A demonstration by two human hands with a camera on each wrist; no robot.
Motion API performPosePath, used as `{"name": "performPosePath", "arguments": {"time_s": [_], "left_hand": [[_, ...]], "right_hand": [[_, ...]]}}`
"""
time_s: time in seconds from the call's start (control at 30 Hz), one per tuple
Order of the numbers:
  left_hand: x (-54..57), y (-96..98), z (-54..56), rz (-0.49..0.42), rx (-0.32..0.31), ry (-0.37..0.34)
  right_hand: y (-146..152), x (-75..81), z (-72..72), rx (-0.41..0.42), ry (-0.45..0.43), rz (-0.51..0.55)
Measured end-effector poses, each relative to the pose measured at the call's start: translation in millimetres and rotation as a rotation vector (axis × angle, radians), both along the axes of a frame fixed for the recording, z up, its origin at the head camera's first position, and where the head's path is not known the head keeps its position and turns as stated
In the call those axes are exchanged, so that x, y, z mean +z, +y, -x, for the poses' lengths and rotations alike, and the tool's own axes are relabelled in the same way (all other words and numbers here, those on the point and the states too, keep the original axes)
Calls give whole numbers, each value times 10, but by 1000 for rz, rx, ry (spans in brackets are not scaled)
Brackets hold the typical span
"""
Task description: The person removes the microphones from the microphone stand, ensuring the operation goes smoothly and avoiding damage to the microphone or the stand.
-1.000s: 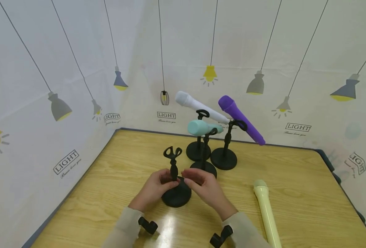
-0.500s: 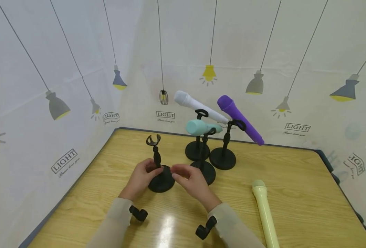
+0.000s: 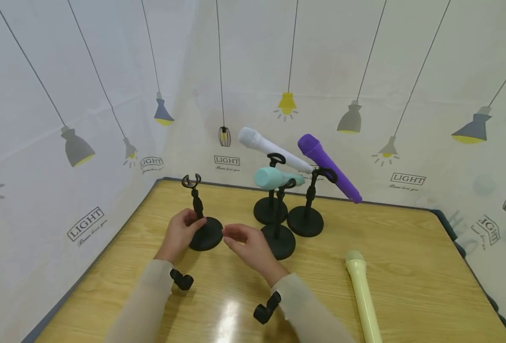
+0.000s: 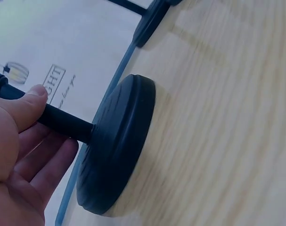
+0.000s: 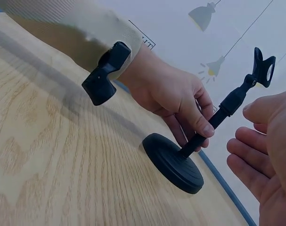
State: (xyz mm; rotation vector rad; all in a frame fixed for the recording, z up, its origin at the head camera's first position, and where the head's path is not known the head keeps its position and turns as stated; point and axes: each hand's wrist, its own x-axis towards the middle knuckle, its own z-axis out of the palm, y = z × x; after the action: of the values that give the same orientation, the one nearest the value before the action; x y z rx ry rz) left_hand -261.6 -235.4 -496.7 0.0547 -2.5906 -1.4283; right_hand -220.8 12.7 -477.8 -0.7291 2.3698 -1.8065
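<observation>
Left hand (image 3: 179,234) grips the pole of a black stand (image 3: 208,234), left of centre in the frame; thumb on one side of the pole, fingers round the other, a bit above the round base per left wrist view; forked clip on top, pole leaning slightly left in the head view; can't tell if the base sits flush on the table (image 3: 424,276). Right hand (image 3: 249,245) relaxed, fingers softly bent, thumb apart from them, grasping nothing; fingertips right by the base's right rim in the head view, contact unclear; right wrist view has it at the right edge, apart from the pole.

Middle of frame and just right: three more stands clustered, bases close together; white microphone (image 3: 280,151) on the rear stand (image 3: 263,212), slanted, head to upper left; purple microphone (image 3: 333,170) on the right stand (image 3: 312,224), slanted likewise; teal microphone (image 3: 271,178) on the front stand (image 3: 282,245), head toward the left. Yellow microphone (image 3: 365,297) lies on the tabletop, lower right, tail cut by bottom edge; pale sleeves (image 3: 143,297), black wrist mount on each; backdrop (image 3: 253,71) with printed lamps and LIGHT labels fills upper frame.
</observation>
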Motion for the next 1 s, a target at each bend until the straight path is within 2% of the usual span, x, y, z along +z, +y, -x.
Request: {"name": "performPosePath", "arguments": {"time_s": [0.3,0.57,0.73,1.0], "left_hand": [[-38,-159,114,-26,74,23],[1,-224,251,-66,122,9],[9,-283,316,-49,136,1],[82,-358,376,-18,200,5]], "right_hand": [[-150,16,58,2,-1,-19],[-266,44,96,19,7,-70],[-307,48,113,10,-16,-84],[-329,3,147,-3,-53,-81]]}}
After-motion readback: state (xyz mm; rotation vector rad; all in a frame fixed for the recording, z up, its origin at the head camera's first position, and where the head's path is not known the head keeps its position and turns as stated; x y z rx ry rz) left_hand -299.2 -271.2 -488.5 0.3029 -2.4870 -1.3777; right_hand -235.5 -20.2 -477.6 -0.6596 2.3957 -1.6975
